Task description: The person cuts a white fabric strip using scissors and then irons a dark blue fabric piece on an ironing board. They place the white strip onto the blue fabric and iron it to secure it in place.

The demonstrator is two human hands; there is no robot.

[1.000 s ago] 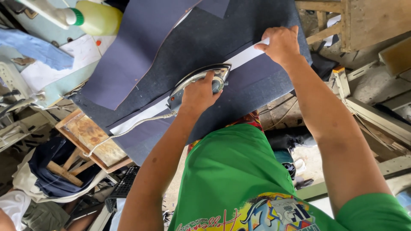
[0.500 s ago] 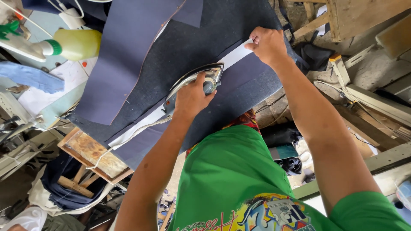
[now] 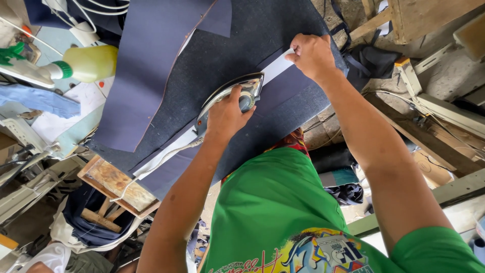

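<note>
Gripping the iron [image 3: 230, 98] w/ fingers closed round its handle, left hand [image 3: 226, 115] presses it on the white strip [image 3: 277, 66]; right hand [image 3: 312, 54] pinches strip's end over dark cloth [image 3: 237, 45].

One silver electric iron [image 3: 230, 98] sits at centre frame. One long white strip of stiffening [image 3: 278, 65] runs diagonally beneath it. Two hands show: one left hand [image 3: 225, 115], one right hand [image 3: 310, 54]. One yellow plastic spray bottle [image 3: 88, 63] lies upper left.
</note>
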